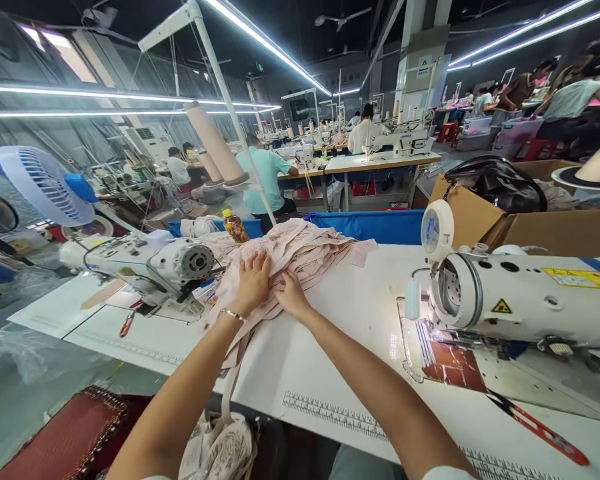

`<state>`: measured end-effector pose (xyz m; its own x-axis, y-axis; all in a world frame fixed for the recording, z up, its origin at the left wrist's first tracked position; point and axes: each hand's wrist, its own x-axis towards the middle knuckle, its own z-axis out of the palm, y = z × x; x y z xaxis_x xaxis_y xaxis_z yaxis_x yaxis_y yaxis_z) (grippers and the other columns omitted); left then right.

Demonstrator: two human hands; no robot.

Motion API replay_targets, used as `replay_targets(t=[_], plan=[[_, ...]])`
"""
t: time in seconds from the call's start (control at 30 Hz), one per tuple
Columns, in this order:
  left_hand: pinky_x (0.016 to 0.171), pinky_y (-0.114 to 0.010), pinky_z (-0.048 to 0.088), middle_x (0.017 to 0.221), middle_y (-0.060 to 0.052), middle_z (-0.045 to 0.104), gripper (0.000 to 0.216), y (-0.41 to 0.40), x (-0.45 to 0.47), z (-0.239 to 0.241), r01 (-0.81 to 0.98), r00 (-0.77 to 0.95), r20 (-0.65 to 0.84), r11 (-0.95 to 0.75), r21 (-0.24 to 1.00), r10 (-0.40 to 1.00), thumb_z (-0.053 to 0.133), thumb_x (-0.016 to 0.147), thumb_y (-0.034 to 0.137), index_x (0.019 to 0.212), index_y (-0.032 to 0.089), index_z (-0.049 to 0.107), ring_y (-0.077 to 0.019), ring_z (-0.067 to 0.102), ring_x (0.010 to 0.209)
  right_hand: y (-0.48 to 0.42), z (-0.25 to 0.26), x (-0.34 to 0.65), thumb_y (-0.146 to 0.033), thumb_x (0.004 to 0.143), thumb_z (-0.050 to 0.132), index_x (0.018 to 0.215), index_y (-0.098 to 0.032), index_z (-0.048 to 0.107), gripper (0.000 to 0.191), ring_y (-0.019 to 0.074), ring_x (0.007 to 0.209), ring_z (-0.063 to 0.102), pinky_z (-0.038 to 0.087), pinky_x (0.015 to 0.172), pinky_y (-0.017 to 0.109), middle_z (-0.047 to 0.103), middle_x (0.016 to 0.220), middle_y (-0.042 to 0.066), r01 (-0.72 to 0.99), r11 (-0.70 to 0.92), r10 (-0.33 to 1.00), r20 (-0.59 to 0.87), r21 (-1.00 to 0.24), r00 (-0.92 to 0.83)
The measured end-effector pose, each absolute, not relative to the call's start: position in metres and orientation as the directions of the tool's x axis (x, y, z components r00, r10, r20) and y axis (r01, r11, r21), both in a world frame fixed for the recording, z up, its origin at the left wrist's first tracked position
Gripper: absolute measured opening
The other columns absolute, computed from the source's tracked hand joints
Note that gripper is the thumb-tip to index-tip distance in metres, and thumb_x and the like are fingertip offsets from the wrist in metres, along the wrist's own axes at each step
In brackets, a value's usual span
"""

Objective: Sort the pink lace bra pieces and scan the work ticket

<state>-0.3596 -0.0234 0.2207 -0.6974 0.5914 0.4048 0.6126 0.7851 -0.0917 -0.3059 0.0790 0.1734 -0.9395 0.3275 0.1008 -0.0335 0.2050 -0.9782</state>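
A heap of pale pink lace fabric (307, 250) lies on the white sewing table (340, 353), with a strip trailing off the near edge. My left hand (253, 280), a thin bracelet on its wrist, rests flat on the heap with fingers stretched out. Beside it my right hand (289, 293) has its fingers curled into the fabric's edge, gripping it. A white sewing machine (520, 300) stands to the right of my hands, another (145, 263) to the left.
A bottle of brown drink (235, 227) stands behind the fabric. A white-blue fan (45, 187) is at far left. A cardboard box with a black bag (500, 183) sits at back right. Red-handled snips (540, 427) lie near the front. Other people work at far tables.
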Motion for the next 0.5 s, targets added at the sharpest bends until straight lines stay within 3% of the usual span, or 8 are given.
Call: replay_targets(t=[0.17, 0.23, 0.27, 0.33, 0.37, 0.4, 0.43, 0.5], plan=[[0.122, -0.062, 0.021, 0.157, -0.025, 0.039, 0.058, -0.036, -0.361, 0.206, 0.641, -0.703, 0.394, 0.768, -0.009, 0.592, 0.05, 0.091, 0.033, 0.139, 0.001, 0.051, -0.0409, 0.032, 0.148, 0.09, 0.162, -0.197, -0.005, 0.079, 0.057, 0.124, -0.016, 0.063, 0.047, 0.0232, 0.11, 0.064, 0.053, 0.102, 0.046, 0.046, 0.147, 0.018, -0.012, 0.274, 0.178, 0.063, -0.962, -0.982], [0.121, -0.066, 0.016, 0.157, -0.027, 0.037, 0.061, -0.032, -0.351, 0.21, 0.657, -0.681, 0.454, 0.753, 0.032, 0.575, 0.052, 0.089, 0.034, 0.14, 0.001, 0.049, -0.0426, 0.028, 0.149, 0.097, 0.163, -0.132, -0.009, 0.081, 0.062, 0.113, -0.018, 0.069, 0.034, 0.0207, 0.104, 0.066, 0.053, 0.099, 0.038, 0.06, 0.133, 0.013, -0.038, 0.286, 0.072, 0.061, -0.957, -0.996], [0.121, -0.067, 0.014, 0.157, -0.028, 0.036, 0.061, -0.028, -0.342, 0.212, 0.675, -0.65, 0.511, 0.736, 0.048, 0.563, 0.052, 0.089, 0.035, 0.14, 0.002, 0.048, -0.0428, 0.026, 0.15, 0.101, 0.164, -0.097, -0.013, 0.081, 0.066, 0.109, -0.019, 0.071, 0.03, 0.02, 0.098, 0.067, 0.053, 0.096, 0.036, 0.067, 0.119, 0.01, -0.059, 0.291, -0.024, 0.055, -0.955, -0.998], [0.122, -0.064, 0.016, 0.155, -0.028, 0.037, 0.058, -0.016, -0.316, 0.213, 0.741, -0.555, 0.633, 0.667, 0.081, 0.539, 0.052, 0.092, 0.037, 0.14, 0.005, 0.046, -0.0414, 0.025, 0.15, 0.109, 0.162, -0.028, -0.02, 0.086, 0.066, 0.11, -0.02, 0.071, 0.024, 0.0187, 0.093, 0.067, 0.052, 0.093, 0.032, 0.071, 0.104, 0.006, -0.128, 0.348, -0.365, -0.008, -0.929, -0.931], [0.122, -0.061, 0.021, 0.152, -0.027, 0.04, 0.055, -0.008, -0.298, 0.212, 0.788, -0.503, 0.67, 0.608, 0.096, 0.546, 0.052, 0.094, 0.038, 0.139, 0.007, 0.047, -0.0399, 0.028, 0.149, 0.114, 0.159, 0.004, -0.02, 0.088, 0.062, 0.104, -0.02, 0.072, 0.019, 0.0178, 0.091, 0.066, 0.051, 0.089, 0.029, 0.072, 0.096, 0.005, -0.115, 0.36, -0.453, -0.066, -0.926, -0.889], [0.12, -0.059, 0.025, 0.148, -0.026, 0.044, 0.049, -0.001, -0.278, 0.21, 0.838, -0.455, 0.683, 0.534, 0.112, 0.572, 0.051, 0.096, 0.038, 0.136, 0.01, 0.048, -0.0384, 0.034, 0.146, 0.119, 0.152, 0.034, -0.02, 0.089, 0.061, 0.098, -0.019, 0.072, 0.014, 0.017, 0.087, 0.066, 0.05, 0.083, 0.027, 0.072, 0.091, 0.004, -0.044, 0.386, -0.456, -0.149, -0.921, -0.877], [0.118, -0.058, 0.03, 0.144, -0.024, 0.048, 0.044, 0.007, -0.255, 0.206, 0.886, -0.408, 0.667, 0.447, 0.124, 0.623, 0.051, 0.098, 0.037, 0.134, 0.013, 0.048, -0.0367, 0.04, 0.142, 0.125, 0.143, 0.062, -0.018, 0.088, 0.06, 0.093, -0.019, 0.072, 0.013, 0.0166, 0.085, 0.066, 0.049, 0.078, 0.025, 0.072, 0.089, 0.003, 0.074, 0.422, -0.349, -0.237, -0.904, -0.907], [0.114, -0.056, 0.037, 0.141, -0.02, 0.05, 0.036, 0.021, -0.209, 0.195, 0.952, -0.303, 0.595, 0.266, 0.152, 0.744, 0.051, 0.1, 0.035, 0.132, 0.018, 0.047, -0.034, 0.045, 0.136, 0.139, 0.119, 0.113, -0.015, 0.087, 0.059, 0.085, -0.021, 0.07, 0.012, 0.0153, 0.079, 0.064, 0.046, 0.071, 0.024, 0.07, 0.082, 0.0, 0.375, 0.447, 0.055, -0.394, -0.812, -0.918]])
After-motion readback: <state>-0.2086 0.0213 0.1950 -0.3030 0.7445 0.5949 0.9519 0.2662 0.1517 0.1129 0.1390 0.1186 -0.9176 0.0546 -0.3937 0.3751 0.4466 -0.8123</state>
